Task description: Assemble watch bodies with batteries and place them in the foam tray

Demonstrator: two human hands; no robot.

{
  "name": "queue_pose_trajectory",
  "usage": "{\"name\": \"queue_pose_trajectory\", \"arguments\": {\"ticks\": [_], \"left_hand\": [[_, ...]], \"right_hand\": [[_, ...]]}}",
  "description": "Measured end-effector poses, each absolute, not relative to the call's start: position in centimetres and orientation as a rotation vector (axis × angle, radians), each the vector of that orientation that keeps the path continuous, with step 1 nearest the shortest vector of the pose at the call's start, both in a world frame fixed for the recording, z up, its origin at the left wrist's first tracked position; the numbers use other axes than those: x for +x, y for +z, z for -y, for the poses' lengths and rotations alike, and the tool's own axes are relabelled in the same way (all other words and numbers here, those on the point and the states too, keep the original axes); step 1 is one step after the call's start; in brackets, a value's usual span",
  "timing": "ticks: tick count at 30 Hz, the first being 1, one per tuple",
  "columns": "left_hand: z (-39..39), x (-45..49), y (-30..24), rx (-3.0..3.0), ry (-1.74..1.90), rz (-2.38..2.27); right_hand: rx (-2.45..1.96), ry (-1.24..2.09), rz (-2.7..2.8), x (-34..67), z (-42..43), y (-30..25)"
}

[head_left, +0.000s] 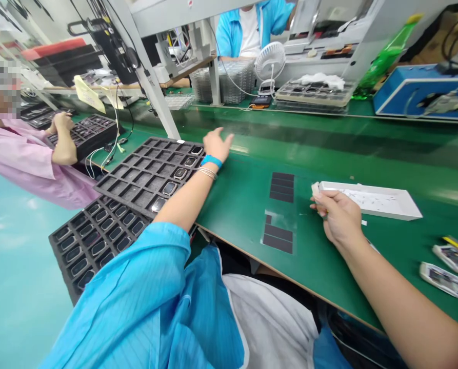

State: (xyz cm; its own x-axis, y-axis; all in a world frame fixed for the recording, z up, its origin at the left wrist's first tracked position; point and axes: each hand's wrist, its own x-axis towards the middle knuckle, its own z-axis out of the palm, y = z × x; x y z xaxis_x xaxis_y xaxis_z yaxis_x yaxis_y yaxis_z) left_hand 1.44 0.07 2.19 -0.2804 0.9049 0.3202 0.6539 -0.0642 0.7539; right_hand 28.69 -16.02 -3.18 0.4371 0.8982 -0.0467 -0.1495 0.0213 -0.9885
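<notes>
1. The left hand [217,146] is held low over the green table [247,230], just beside the far corner of a black tray [147,171]. Its fingers [225,139] are spread apart, and nothing is gripped by them.
2. A blue band [211,161] and thin metal bangles [206,173] are worn on that wrist. The upper arm is covered by a blue sleeve [136,297].
3. Small square watch bodies [170,188] are set in the little pockets of the black tray. A second black tray [98,241] is laid right up against it, and more watch bodies are seen in that one too.
4. The right hand [340,218] is held over the table. Its fingers [318,201] are pressed together on a small white piece [315,189], right by the end of a long white tray [371,200]. Tiny bits are scattered in that tray.
5. Dark strips on see-through film [278,233] are laid on the table between the hands, and a second set of dark strips [281,187] is placed just past them.
6. Printed cards [446,279] are left near the right edge of the table.
7. Off to the left, a black tray [86,134] is handled by a co-worker's hand [61,122] — a pink sleeve [24,159] is worn there. Across the table, a person in a blue coat [236,31] is seen behind a small white fan [270,61].
</notes>
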Motion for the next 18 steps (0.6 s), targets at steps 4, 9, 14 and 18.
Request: {"name": "queue_pose_trajectory", "arguments": {"ticks": [4, 9, 14, 18], "left_hand": [[4.8, 9.9, 0.4, 1.351, 0.92, -0.932], [8.6, 13.5, -3.5, 0.997, 0.651, -0.437], [8.5, 12.5, -4.7, 0.888, 0.634, -0.5], [8.5, 12.0, -4.3, 0.888, 0.7, -0.495]], "right_hand": [[-1.303, 0.865, 0.788, 28.4, 15.5, -1.5], [-1.453, 0.746, 0.938, 27.7, 15.3, -1.7], [-1.585, 0.616, 1.168, 27.2, 16.0, -3.5], [-1.454, 0.511, 1.294, 27.2, 16.3, -4.0]]}}
